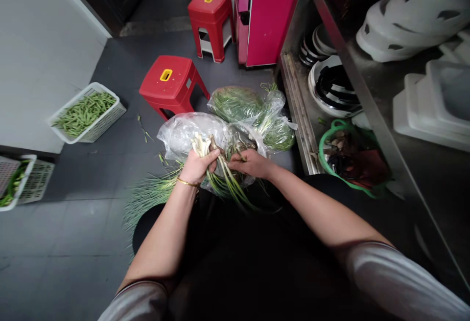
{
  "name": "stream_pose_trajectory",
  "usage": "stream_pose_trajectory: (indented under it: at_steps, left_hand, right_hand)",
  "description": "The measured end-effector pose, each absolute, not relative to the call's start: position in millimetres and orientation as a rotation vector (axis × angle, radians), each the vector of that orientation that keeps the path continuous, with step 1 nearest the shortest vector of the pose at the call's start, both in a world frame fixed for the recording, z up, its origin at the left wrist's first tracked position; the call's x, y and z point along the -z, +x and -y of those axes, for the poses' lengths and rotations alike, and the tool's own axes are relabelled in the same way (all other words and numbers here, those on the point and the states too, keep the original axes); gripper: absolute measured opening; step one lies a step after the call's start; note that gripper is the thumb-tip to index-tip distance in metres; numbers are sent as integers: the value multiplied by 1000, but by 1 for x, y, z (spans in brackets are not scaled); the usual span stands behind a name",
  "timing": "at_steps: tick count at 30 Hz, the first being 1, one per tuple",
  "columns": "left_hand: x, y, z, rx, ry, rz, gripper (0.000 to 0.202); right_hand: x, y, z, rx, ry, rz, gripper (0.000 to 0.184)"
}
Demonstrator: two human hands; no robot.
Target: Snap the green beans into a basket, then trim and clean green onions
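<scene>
smooth scallion stalks [200,146], crinkly plast. bag [189,127], matt tile flr. [84,223], shiny mtl. shelf [350,61]

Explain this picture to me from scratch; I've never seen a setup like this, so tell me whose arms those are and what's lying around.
There is no machine here. A person wears a camera on their head, and this single picture looks forward and down past their own two bare arms.

The left hand, with a gold-coloured bracelet at its wrist, grips a bunch of green stalks with white ends. The right hand has its fingers close beside the bunch; whether they pinch a stalk, I can't tell.

Beyond the hands, on the dark tiled floor, lie clear plastic and bagged greens. Loose greens spread to the left. Farther out stand a red stool and a white basket of green beans.
</scene>
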State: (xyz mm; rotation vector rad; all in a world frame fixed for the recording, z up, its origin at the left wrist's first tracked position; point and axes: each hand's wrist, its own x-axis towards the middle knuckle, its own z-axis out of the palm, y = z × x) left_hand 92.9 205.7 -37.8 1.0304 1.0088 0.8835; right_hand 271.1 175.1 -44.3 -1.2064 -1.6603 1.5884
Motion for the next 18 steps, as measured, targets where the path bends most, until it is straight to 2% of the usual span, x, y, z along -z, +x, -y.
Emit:
stream_pose_trajectory:
  at_steps: [6,10,18]
  left_hand:
    - [41,94,-200,-739,922,-962,31]
    - [45,97,-196,-627,1054,-940,30]
    - [58,96,-201,-560,1121,-1029,33]
  right_hand:
    - [34,283,-182,-1375,-1240,1603,31]
    - [28,291,-186,-1274,-1292,1491,27]
    - [13,308,-191,-1218,-1250,985,25]
